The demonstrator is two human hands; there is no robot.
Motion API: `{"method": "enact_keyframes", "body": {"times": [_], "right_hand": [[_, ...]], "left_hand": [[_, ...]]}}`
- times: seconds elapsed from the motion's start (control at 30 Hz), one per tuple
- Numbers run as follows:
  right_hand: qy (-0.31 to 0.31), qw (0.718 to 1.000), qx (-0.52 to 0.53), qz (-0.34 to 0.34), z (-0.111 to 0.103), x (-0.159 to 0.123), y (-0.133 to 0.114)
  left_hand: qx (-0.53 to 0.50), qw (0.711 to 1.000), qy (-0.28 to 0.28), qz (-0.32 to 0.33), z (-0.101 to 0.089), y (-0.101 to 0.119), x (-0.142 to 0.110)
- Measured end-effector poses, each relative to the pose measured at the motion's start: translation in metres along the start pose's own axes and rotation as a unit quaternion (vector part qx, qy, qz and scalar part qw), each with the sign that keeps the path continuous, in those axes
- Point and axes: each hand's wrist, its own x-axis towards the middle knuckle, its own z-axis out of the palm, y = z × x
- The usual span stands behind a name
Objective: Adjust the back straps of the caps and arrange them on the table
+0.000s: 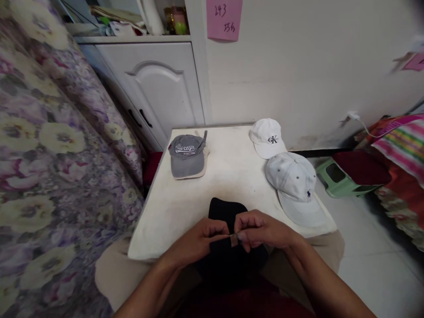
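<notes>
Left hand [207, 236] and right hand [256, 229] pinch the black cap's [227, 211] strap at its buckle [234, 240]. Gray cap [187, 154] lies near the surface's [228, 172] far left corner.

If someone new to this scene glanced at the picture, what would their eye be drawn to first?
Probably the floral curtain, which fills the left side with large pale blooms. Next, the black cap at the near edge of the pale table, with the left hand and right hand pinching its strap. The pink note also stands out, high on the wall.
</notes>
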Motion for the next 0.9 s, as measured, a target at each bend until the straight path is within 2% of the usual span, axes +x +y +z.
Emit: {"method": "enact_keyframes", "body": {"times": [0.23,0.4,0.63,0.8,0.9], "right_hand": [[0.017,1.0,-0.002,0.007,-0.002,-0.001,-0.001],[0.011,1.0,-0.006,0.019,-0.003,-0.001,-0.007],[0.013,1.0,-0.004,0.026,-0.001,0.001,-0.008],[0.019,0.999,-0.017,0.03,-0.001,-0.001,-0.004],[0.021,0.999,-0.022,0.028,-0.002,-0.002,-0.003]], "left_hand": [[0.006,1.0,0.003,-0.014,0.001,0.003,0.003],[0.012,1.0,-0.012,0.024,-0.007,0.0,-0.001],[0.018,0.999,0.02,0.03,-0.016,-0.006,-0.015],[0.016,0.999,0.014,0.043,-0.014,-0.006,-0.018],[0.015,1.0,0.002,0.021,-0.009,-0.003,-0.015]]}}
